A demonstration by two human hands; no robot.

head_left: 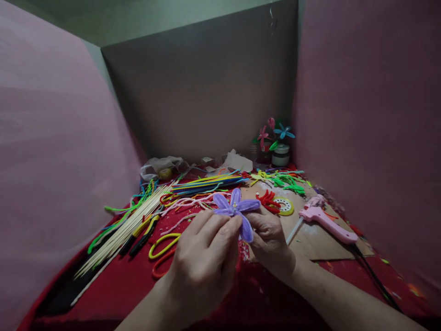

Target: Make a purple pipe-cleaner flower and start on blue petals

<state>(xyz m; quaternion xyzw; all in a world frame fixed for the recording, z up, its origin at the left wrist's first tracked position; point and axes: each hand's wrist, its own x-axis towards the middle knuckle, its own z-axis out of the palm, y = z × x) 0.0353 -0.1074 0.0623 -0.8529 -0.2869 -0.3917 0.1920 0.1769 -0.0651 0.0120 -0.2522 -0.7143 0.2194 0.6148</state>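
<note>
A purple pipe-cleaner flower [235, 206] with several looped petals and a small yellowish centre is held up between my two hands. My left hand [208, 257] is closed, its thumb and fingertips pinching the flower near its centre and lower petals. On the other side, my right hand [270, 236] grips a right-hand petal between thumb and fingers. Any stem behind the flower is hidden by my fingers. Just left of my left hand lie a yellow loop [164, 246] and an orange-red loop [161, 265].
Pliers [144, 232] and a bundle of thin wooden sticks [127, 230] lie at left. Coloured pipe cleaners [206, 183] spread behind. At right, a pink glue gun [329, 223] and a yellow tape roll [284, 207] rest on cardboard [306, 248]. Finished flowers [283, 132] stand at the back.
</note>
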